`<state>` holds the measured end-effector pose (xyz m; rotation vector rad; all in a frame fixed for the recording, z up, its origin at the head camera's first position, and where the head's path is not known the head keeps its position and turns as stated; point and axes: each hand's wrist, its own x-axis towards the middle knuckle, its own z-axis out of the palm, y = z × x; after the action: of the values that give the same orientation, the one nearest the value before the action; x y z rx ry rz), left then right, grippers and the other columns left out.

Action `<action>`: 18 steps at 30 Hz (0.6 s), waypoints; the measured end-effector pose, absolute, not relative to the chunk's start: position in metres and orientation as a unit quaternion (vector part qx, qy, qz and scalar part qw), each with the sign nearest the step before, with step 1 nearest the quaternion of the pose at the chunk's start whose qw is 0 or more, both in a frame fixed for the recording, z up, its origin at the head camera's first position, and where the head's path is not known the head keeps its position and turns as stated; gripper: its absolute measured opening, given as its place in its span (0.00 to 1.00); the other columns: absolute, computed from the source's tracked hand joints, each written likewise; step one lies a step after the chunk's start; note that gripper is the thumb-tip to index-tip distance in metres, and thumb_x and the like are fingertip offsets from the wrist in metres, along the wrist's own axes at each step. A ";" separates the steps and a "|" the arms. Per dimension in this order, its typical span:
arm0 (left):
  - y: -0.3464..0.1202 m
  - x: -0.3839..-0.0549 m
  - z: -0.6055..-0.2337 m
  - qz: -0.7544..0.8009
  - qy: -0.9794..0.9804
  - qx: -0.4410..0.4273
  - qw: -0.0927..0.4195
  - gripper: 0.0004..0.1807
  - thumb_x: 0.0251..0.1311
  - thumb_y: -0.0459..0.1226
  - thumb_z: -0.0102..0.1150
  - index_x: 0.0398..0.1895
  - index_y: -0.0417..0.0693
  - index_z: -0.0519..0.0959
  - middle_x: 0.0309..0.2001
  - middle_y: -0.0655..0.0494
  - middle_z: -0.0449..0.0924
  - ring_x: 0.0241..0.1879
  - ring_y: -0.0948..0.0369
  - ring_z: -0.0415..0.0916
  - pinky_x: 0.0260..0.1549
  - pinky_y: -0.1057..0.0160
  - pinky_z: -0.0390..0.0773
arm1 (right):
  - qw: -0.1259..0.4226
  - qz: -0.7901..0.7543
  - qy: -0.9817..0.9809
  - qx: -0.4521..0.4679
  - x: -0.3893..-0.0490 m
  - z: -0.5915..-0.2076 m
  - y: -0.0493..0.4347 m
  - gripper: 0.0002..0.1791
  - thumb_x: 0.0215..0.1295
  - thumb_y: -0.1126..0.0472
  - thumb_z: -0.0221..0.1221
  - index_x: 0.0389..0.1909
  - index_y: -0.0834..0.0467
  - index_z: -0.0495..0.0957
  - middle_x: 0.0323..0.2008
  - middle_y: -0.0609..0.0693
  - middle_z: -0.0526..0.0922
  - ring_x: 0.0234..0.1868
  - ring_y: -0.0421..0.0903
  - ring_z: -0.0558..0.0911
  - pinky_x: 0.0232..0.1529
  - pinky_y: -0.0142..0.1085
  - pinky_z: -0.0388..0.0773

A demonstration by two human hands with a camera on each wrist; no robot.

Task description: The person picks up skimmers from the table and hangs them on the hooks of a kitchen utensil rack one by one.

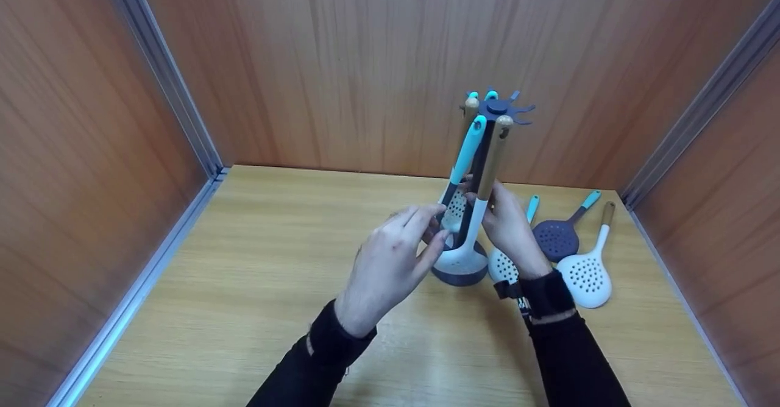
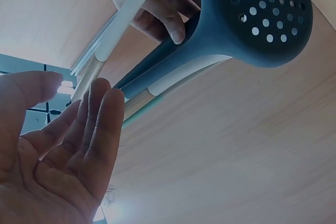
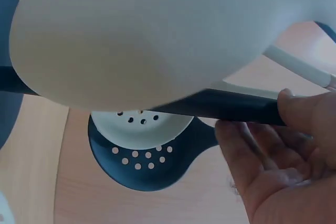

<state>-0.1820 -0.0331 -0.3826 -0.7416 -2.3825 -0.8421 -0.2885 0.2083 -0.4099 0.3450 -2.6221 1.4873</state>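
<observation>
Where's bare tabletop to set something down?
Widest: left, between metal edge rail and left hand. Also front, between both black sleeves. Crowded: right of utensil stand, with right hand and three perforated utensils.

Tbl (image 1: 244,261) free L of L hand (image 1: 390,254); R of stand (image 1: 467,223), R hand (image 1: 509,221) + skimmers (image 1: 556,239) block.

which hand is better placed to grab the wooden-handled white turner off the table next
Probably the right hand: it is nearer to the wooden-handled white turner, though it would first have to release the dark post. The left hand looks free but is farther away.
</observation>
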 end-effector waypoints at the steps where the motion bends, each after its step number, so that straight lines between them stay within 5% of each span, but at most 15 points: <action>1: -0.033 -0.182 -0.383 -0.313 -0.875 -0.276 0.248 0.20 0.86 0.43 0.70 0.72 0.45 0.86 0.50 0.55 0.93 0.47 0.60 0.94 0.45 0.64 0.95 | 0.052 0.486 -0.864 0.117 -0.290 -0.410 0.208 0.21 0.94 0.65 0.57 0.80 0.59 0.77 0.75 0.63 0.86 0.80 0.66 0.84 0.83 0.66 0.80; 9: -0.028 -0.188 -0.391 -0.353 -0.867 -0.294 0.194 0.20 0.87 0.42 0.69 0.73 0.45 0.85 0.53 0.52 0.92 0.47 0.58 0.94 0.47 0.66 0.94 | 0.055 0.497 -0.857 0.124 -0.302 -0.409 0.208 0.11 0.91 0.67 0.61 0.66 0.61 0.84 0.62 0.64 0.92 0.66 0.63 0.92 0.77 0.63 0.87; 18: -0.016 -0.192 -0.408 -0.379 -0.864 -0.309 0.122 0.19 0.89 0.44 0.66 0.73 0.48 0.85 0.61 0.52 0.91 0.57 0.60 0.92 0.55 0.65 0.94 | 0.034 0.517 -0.839 0.165 -0.315 -0.410 0.200 0.17 0.90 0.70 0.59 0.72 0.64 0.82 0.67 0.66 0.90 0.71 0.65 0.90 0.72 0.62 0.91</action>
<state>-0.1923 -0.0160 -0.4075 -0.9026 -2.5204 -1.1065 -0.3147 0.2002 -0.4105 0.5064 -2.5808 1.5900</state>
